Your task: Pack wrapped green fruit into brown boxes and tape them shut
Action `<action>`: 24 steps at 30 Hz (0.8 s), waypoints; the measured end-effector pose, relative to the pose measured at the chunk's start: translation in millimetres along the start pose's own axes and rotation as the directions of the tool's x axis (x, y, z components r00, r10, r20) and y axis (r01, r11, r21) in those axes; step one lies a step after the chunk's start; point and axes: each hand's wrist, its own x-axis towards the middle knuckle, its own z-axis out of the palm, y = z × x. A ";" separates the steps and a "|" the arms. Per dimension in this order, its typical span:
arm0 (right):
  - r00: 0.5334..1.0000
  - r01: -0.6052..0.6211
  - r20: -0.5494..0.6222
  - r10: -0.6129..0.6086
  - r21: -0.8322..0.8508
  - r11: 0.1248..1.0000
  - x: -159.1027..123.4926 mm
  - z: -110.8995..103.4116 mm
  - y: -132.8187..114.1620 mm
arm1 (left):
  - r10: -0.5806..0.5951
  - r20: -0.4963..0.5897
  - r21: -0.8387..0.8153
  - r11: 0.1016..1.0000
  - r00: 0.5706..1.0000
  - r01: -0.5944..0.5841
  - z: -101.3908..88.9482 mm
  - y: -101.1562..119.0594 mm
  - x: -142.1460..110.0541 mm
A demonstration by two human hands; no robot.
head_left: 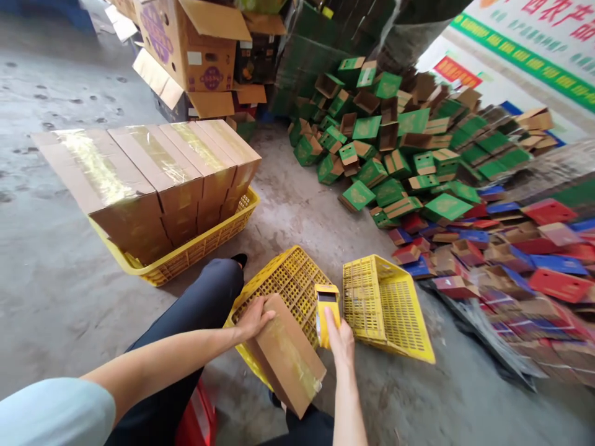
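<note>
My left hand point(253, 317) grips the upper end of a brown cardboard box point(286, 356) that rests tilted on my lap, its top sealed with clear tape. My right hand point(341, 337) holds a yellow tape dispenser point(325, 310) upright just beside the box's right edge. Both sit over an overturned yellow plastic crate point(288, 282) in front of my knees.
A second yellow crate point(388, 310) lies tipped to the right. At left a yellow basket point(195, 251) holds several taped brown boxes. A big heap of green, red and blue small cartons point(418, 161) covers the floor at right. Large open cartons point(190, 49) stand behind.
</note>
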 end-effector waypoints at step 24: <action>0.902 0.018 0.379 -0.207 0.447 0.894 -94.2 19.1 -0.5 | -0.120 0.045 -0.418 0.899 0.992 0.128 -30.7 38.4 6.1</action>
